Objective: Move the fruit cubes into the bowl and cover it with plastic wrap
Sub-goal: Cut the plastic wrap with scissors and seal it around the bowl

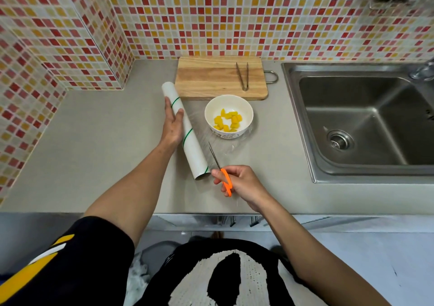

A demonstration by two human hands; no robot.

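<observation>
The left hand is lying on the plastic wrap roll on the counter, fingers straight, thumb across it. The right hand is gripping orange scissors, blades seemingly nearly closed. Fruit cubes are sitting in the bowl, which is standing on a pulled-out clear sheet.

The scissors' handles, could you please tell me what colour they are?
Bright orange, seen in the head view, on the scissors.
</observation>
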